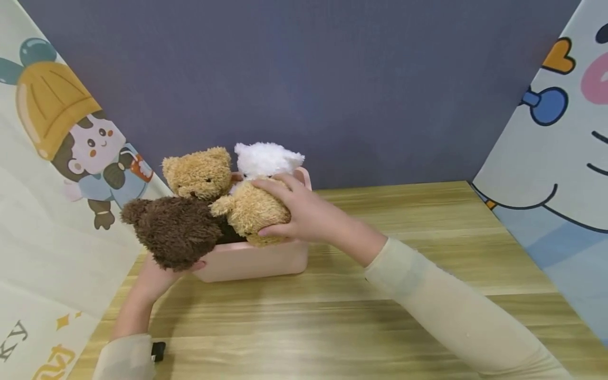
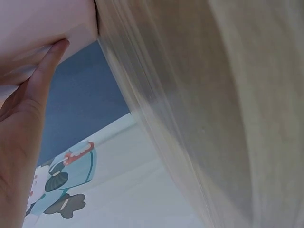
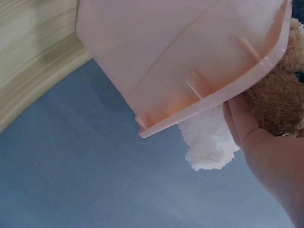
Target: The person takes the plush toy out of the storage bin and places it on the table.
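On the head feed I see the right hand [image 1: 311,214] curled round the front tan bear [image 1: 254,211], over the right part of the pink bin [image 1: 261,261]; pushing hard could, I judge, force the white toy [image 1: 268,158] behind it upward. The brown bear [image 1: 173,232] overlaps the left front rim, so a knock might topple it out. Its lower body is hidden.

From the left wrist, I find the left hand [image 2: 21,128] against the bin wall, but can't tell whether it grips; weak support might let the bin slide.

From the right wrist, the frame edge cuts off the held bear.
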The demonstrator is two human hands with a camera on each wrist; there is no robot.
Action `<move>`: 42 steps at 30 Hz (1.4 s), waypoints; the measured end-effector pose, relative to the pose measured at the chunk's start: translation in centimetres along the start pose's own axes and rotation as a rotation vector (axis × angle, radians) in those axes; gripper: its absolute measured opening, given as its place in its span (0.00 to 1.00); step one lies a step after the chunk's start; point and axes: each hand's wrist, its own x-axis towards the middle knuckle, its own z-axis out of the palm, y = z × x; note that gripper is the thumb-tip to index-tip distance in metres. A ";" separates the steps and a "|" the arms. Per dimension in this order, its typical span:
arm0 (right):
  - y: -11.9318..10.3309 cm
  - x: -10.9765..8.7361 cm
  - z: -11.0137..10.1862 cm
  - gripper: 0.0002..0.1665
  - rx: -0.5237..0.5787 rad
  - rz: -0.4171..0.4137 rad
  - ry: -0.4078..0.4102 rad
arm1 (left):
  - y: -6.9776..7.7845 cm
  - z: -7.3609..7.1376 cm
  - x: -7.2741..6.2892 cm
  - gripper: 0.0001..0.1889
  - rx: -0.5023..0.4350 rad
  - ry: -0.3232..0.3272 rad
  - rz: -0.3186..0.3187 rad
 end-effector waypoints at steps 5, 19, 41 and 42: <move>0.3 -0.1 0.2 0.59 0.028 -0.018 0.014 | -0.2 -0.1 0.1 0.37 0.008 -0.008 0.007; 0.5 -0.2 0.0 0.53 0.137 0.023 0.119 | -0.6 -0.1 0.2 0.33 0.007 -0.028 0.006; 0.8 -4.0 -7.1 0.47 0.469 0.001 0.498 | -0.4 -0.1 0.3 0.44 -0.050 0.023 0.014; 1.0 -4.3 -7.4 0.46 0.498 0.012 0.508 | -0.4 -0.1 0.3 0.45 -0.056 0.028 0.019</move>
